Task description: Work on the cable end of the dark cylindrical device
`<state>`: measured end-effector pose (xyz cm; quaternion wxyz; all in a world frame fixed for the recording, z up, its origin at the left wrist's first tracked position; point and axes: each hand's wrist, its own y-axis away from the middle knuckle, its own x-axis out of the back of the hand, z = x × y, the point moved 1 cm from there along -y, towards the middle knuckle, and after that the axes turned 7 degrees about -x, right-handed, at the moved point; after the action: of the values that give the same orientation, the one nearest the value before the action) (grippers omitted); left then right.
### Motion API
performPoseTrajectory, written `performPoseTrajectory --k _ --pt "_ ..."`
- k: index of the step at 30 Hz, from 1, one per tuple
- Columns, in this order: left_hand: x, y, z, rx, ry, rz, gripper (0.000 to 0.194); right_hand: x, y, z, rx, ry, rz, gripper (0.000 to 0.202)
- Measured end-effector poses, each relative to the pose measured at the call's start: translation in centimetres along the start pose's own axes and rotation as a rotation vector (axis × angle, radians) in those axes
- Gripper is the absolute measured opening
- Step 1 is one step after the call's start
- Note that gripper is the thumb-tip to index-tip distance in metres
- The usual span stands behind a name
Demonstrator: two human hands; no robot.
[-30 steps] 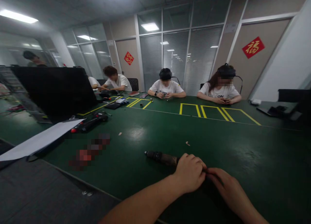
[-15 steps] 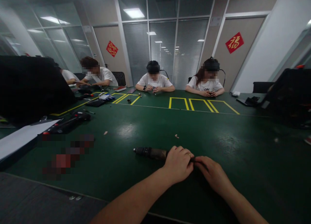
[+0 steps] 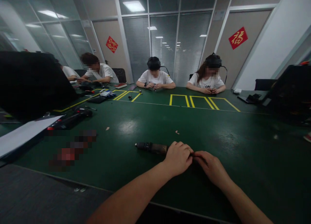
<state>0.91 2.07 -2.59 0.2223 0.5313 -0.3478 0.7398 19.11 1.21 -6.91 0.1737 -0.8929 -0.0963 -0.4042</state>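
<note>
A dark inline electric screwdriver lies on its side on the green table, its metal tip pointing left. My left hand is wrapped around the rear part of its body, covering it. Just beyond that end, my right hand has its thumb and fingers pinched together close to my left fingers. Whatever sits between those right fingertips is small, dark and mostly hidden, so I cannot make it out.
Left of my hands lie a blurred-out reddish object, a black power tool and a paper sheet. Small scraps dot the table. Dark screens stand at the left and right. People sit across the table.
The view has shifted slightly. Both hands keep the same hold at the screwdriver's rear end, and the screwdriver has barely moved on the table.
</note>
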Motion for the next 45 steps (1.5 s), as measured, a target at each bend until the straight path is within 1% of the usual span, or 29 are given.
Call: performPoseTrajectory --k 4,18,21,26,31,35,40,45 --pt "-0.1 0.0 -0.1 0.000 0.013 0.015 0.019 0.1 0.0 0.1 0.013 0.008 0.002 0.020" --pt "0.0 0.1 0.1 0.023 0.044 0.059 0.013 0.3 0.0 -0.5 0.025 0.005 0.012 0.020" --pt "0.0 0.1 0.1 0.027 0.047 0.052 0.014 0.3 0.0 -0.5 0.022 0.007 0.010 0.020" --pt "-0.2 0.1 0.0 0.008 0.000 0.049 0.021 0.1 -0.1 -0.2 0.020 0.005 0.006 0.020" --pt "-0.3 0.2 -0.2 -0.022 -0.018 0.045 0.018 0.1 0.0 -0.4 0.006 0.000 0.002 0.020" --pt "-0.1 0.1 0.0 -0.013 -0.015 0.029 0.017 0.4 0.1 -1.0 -0.012 -0.009 -0.015 0.018" --pt "0.2 -0.1 0.2 -0.044 -0.036 0.020 0.016 0.5 0.1 -1.1 -0.018 -0.012 -0.035 0.019" --pt "0.4 -0.3 0.1 -0.005 -0.013 -0.012 0.015 0.5 0.0 -1.1 -0.020 -0.005 -0.041 0.019"
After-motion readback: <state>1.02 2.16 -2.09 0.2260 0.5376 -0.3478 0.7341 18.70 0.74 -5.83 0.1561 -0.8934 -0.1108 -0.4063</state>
